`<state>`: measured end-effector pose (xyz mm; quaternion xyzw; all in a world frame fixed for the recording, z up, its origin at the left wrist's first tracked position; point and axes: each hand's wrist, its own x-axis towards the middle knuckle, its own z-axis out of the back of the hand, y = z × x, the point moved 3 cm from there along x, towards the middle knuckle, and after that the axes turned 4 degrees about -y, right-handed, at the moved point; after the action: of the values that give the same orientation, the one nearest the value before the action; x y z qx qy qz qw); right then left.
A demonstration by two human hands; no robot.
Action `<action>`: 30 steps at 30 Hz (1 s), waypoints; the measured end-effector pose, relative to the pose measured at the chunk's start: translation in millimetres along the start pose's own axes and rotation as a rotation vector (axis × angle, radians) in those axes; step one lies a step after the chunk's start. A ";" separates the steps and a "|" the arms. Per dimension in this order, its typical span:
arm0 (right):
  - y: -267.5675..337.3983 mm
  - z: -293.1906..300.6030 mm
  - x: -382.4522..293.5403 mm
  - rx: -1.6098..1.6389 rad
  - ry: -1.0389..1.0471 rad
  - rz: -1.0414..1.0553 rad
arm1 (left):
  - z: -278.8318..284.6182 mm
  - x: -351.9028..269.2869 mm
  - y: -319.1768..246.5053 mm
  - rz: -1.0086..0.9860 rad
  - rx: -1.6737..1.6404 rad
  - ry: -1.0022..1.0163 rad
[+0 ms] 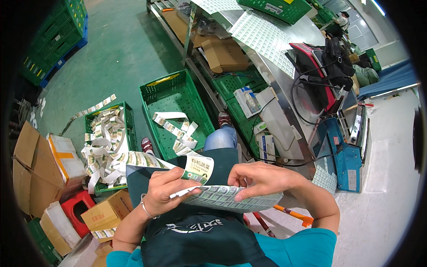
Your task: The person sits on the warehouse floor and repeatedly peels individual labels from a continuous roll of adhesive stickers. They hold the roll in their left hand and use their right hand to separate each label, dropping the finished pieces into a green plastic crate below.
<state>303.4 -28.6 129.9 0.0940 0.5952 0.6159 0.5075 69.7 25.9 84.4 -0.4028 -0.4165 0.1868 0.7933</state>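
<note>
My left hand (168, 190) pinches a strip of printed paper labels (198, 168) together with the left end of a sheet of small stickers (230, 198). The nearest label curls up above my fingers and bears writing. On the sheet's right part lies the thumb of my right hand (263, 178), while its bent fingers meet the upper edge, partly hidden. The label strip runs across my lap towards a green plastic crate (131, 130) heaped with label strips (108, 133). More of the strip trails into a larger green crate (166, 90) between my feet.
To the right stands a metal table (267, 63) with sticker sheets (263, 36) and a red-and-black device (317, 73) trailing cables. Cardboard boxes (108, 212) and a red plastic stool (75, 203) crowd the left. Stacked green crates (56, 33) stand farther off. A person (342, 21) is in the background.
</note>
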 end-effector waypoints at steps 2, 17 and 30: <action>7.5 -0.3 5.8 -0.082 0.033 -0.003 | -0.2 -0.5 -1.5 0.028 0.018 -0.034; 11.0 -2.8 13.3 -0.271 -0.171 0.026 | -3.0 -2.2 17.2 0.445 -0.274 0.064; -7.6 0.4 12.2 -0.137 -0.238 0.012 | -13.1 -17.6 33.7 0.736 -0.478 -0.178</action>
<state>301.9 -21.1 117.8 0.1350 0.4866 0.6426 0.5762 71.4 28.8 44.3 -0.6788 -0.3434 0.3890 0.5197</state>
